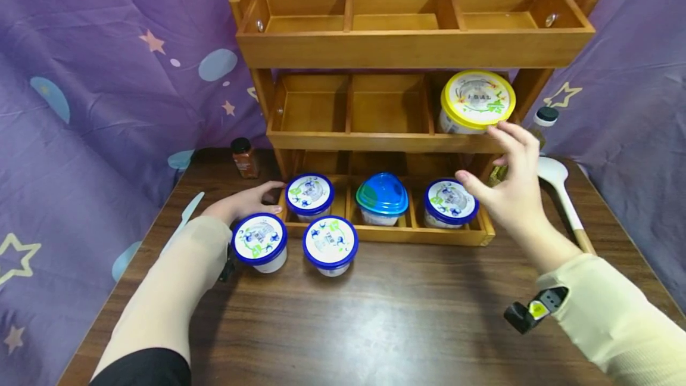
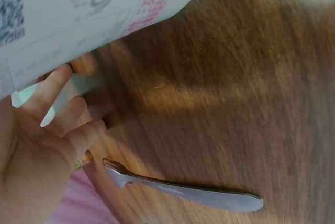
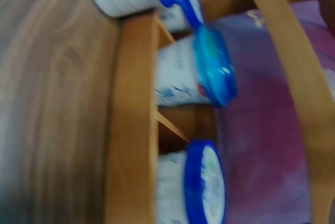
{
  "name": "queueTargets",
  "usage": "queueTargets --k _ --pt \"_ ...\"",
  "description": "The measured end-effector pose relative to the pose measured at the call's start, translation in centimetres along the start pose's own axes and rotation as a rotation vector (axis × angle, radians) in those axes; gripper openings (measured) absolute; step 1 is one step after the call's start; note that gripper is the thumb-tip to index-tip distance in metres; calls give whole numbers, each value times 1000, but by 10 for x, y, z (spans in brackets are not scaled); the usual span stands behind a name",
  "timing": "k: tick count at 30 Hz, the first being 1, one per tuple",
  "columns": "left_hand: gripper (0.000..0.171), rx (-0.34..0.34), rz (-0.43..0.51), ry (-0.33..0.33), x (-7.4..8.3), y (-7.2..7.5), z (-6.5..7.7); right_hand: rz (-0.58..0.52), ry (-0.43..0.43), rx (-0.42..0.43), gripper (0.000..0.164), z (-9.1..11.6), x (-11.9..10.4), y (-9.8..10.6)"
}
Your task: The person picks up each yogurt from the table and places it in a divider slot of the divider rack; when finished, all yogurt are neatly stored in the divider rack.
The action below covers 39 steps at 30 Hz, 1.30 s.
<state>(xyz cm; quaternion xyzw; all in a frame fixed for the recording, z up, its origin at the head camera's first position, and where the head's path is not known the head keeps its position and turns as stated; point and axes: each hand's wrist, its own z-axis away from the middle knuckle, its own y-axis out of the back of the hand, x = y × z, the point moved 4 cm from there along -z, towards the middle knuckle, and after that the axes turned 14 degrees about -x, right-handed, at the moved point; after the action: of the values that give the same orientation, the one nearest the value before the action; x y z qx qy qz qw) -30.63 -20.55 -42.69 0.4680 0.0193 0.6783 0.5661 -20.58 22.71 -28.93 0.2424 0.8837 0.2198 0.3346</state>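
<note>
My right hand (image 1: 514, 186), fingers spread and thumb apart, is in front of the shelf's right end. Its fingertips overlap the lower edge of a yellow-lidded tub (image 1: 477, 100) in the middle tier. Below, the thumb overlaps a blue-rimmed tub (image 1: 451, 202) in the bottom right compartment. At the shelf's lower left end is my left hand (image 1: 249, 202), next to a blue-rimmed tub (image 1: 309, 195) in the bottom left compartment; its fingers extend loosely in the left wrist view. Another blue-rimmed tub (image 1: 261, 240) stands on the table before that hand.
A wooden three-tier shelf (image 1: 412, 49) spans the back. A blue domed-lid tub (image 1: 382, 198) sits bottom centre, and one more blue-rimmed tub (image 1: 330, 244) stands in front. A spice jar (image 1: 245, 158) and knife (image 1: 184, 219) lie left; a ladle (image 1: 563, 189) and bottle (image 1: 543, 124) are right.
</note>
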Motion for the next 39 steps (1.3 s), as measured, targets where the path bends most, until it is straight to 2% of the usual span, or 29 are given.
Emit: queueTargets --k 8,13,18,28,39 --pt "73 9 -12 -9 -4 0 0 -66 49 -173 86 15 -6 -38" --pt "73 24 0 -8 -5 -1 0 -56 58 -234 83 21 -7 -54" --pt "76 32 8 -14 -7 -2 -1 -52 30 -359 77 30 -4 -72" --pt "74 42 7 -5 -7 0 4 -75 85 -565 67 42 -17 -115" --pt "69 55 21 -27 -6 -2 1 -91 71 -716 65 54 -27 -150"
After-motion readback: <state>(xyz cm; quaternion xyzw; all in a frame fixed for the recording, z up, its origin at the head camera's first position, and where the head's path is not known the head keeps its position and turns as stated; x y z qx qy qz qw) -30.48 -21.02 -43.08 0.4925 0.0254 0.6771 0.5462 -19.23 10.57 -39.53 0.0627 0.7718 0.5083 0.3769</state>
